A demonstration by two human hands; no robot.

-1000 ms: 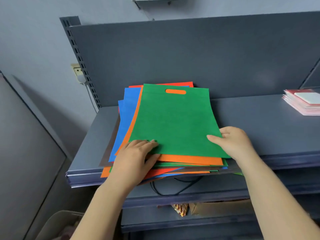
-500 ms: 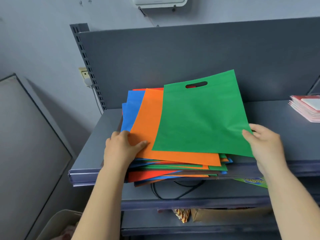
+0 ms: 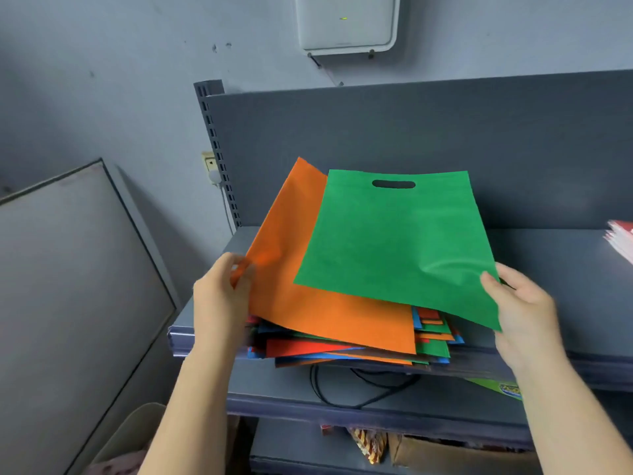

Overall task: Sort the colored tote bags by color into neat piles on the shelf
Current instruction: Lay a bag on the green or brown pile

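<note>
Above the mixed pile [image 3: 359, 341], left grip [image 3: 222, 296] pinches orange bag [image 3: 308, 269], right grip [image 3: 524, 303] pinches green bag [image 3: 397, 241].

A white wall box [image 3: 346, 24] is hanging at top centre; black cables [image 3: 359, 389] are lying below; a grey panel [image 3: 68, 286] is leaning at left.

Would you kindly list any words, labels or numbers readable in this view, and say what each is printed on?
None can be read.
Green printed sheet under the grey metal shelf: lettering too blurred to read.
White wall-mounted box: only a small green light, no legible text.
Green tote bag and orange tote bag: plain, unprinted.
</note>
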